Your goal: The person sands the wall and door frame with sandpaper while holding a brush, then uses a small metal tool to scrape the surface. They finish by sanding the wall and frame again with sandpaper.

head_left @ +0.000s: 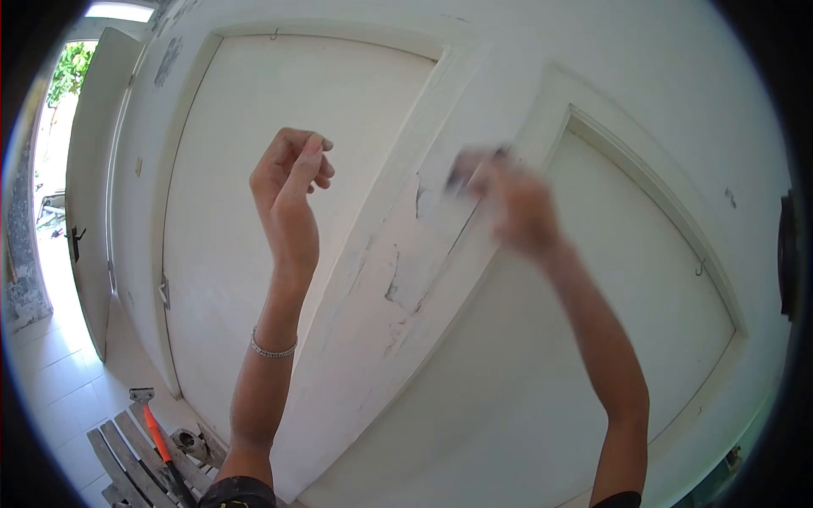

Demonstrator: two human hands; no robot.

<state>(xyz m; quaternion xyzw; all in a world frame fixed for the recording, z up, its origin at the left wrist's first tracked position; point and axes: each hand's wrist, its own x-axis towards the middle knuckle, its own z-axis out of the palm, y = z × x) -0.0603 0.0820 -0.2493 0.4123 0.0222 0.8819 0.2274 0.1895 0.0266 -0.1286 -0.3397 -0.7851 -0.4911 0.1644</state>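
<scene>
My right hand (521, 203) is blurred by motion, with its fingers closed round a small dark object (464, 172) too smeared to name. It is at the wall strip (398, 245) between two doors, near cracks and peeling paint. Raised in front of the left door (339, 93), my left hand (292, 182) has curled fingers with the thumb against them. Whether anything small is in that hand cannot be made out. A bracelet (273, 351) circles the left wrist.
At the lower left, an orange-handled scraper (155, 427) rests on a slatted wooden surface (118, 457). An open door (102, 186) stands at the far left, with daylight beyond. The right door (542, 339) fills the lower right. A dark object (788, 254) hangs at the right edge.
</scene>
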